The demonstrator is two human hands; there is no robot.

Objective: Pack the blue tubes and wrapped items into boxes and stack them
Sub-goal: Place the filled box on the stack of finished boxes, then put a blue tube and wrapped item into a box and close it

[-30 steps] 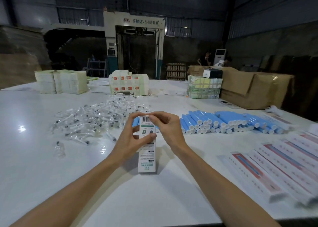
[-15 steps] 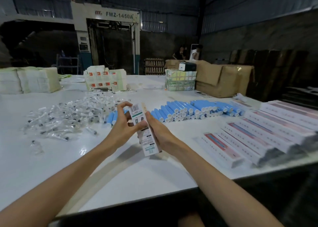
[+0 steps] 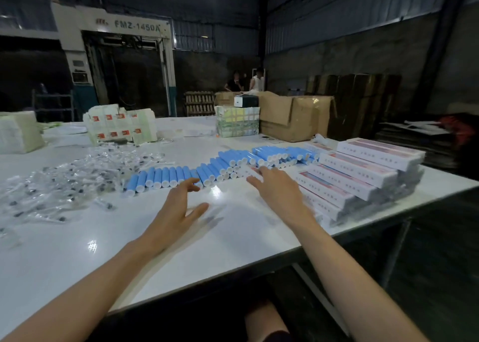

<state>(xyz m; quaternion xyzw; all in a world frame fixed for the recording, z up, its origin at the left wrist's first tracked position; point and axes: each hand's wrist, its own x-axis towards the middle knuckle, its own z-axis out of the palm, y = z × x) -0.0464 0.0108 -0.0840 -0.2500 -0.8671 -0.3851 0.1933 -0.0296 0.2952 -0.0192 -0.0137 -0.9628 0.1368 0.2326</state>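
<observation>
Blue tubes [image 3: 223,165] with white caps lie in a long row across the middle of the white table [image 3: 77,251]. Clear-wrapped items [image 3: 64,181] are heaped on the left. A stack of long white boxes [image 3: 363,170] with red and blue print sits on the right. My left hand [image 3: 176,212] hovers empty over the table just before the tubes, fingers spread. My right hand [image 3: 277,189] is also empty, fingers straight, right beside the near end of the box stack; whether it touches a box I cannot tell.
White packs [image 3: 121,126] with red squares, a pale block [image 3: 18,132], a wrapped bundle [image 3: 237,121] and brown cartons [image 3: 293,116] stand at the table's far side. Two people [image 3: 246,81] stand behind them. The table's front edge runs diagonally at the right.
The small box that both hands held is no longer in them. Both hands have opened and moved forward. The view has turned right, bringing the box stack closer.
</observation>
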